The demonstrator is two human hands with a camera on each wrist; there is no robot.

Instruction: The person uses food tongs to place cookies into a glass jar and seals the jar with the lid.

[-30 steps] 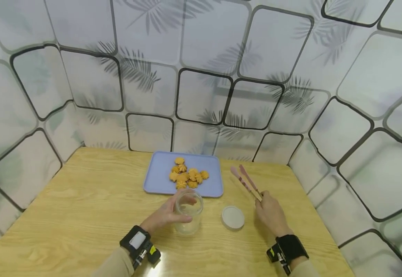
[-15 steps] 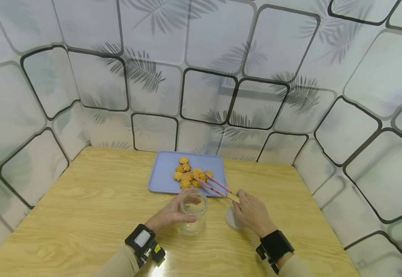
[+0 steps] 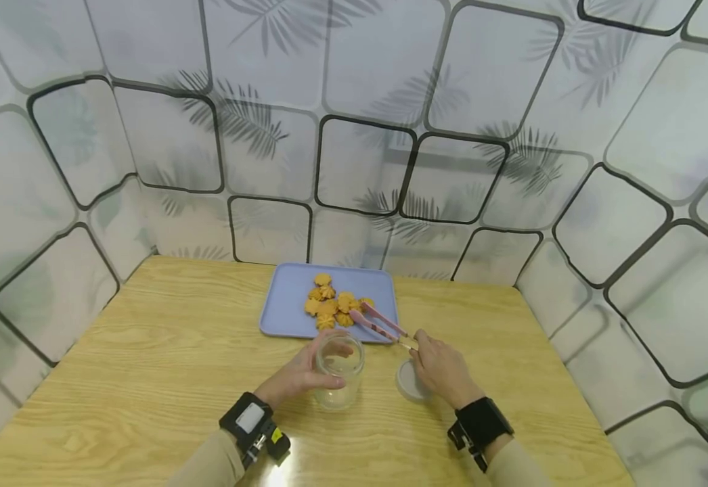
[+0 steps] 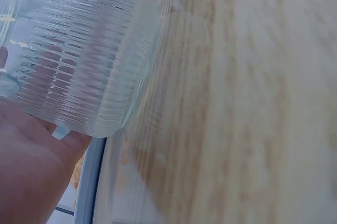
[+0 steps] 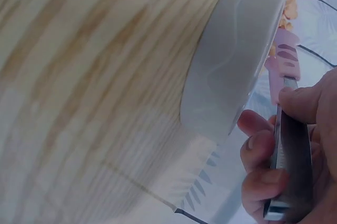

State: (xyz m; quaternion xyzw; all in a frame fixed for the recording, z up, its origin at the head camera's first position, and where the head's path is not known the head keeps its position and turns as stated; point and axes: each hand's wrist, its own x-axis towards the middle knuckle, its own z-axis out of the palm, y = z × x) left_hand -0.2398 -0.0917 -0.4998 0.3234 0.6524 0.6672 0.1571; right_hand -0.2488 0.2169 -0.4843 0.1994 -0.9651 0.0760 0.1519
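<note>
My left hand (image 3: pixel 296 375) grips a clear glass jar (image 3: pixel 340 397), thumb on the near side and fingers round the far side. Fine ribs cover the jar wall in the left wrist view, and nothing shows inside it. In my right hand (image 3: pixel 445 368) is a pair of metal tongs (image 5: pixel 294 145) with pink tips, held by the handle. The tips reach over the right front of a blue tray (image 3: pixel 281 314), at the edge of a pile of cookies (image 3: pixel 326 308). Whether they touch a cookie, I cannot tell.
A round whitish lid (image 3: pixel 411 382) lies on the wooden table (image 3: pixel 147 379), partly under my right hand. Patterned fabric walls (image 3: pixel 269 155) enclose the table at the back and both sides.
My right hand has swung the tongs left from beside the tray to the cookies, and the gap between the tips has narrowed slightly. The left hand and jar stay in place.
</note>
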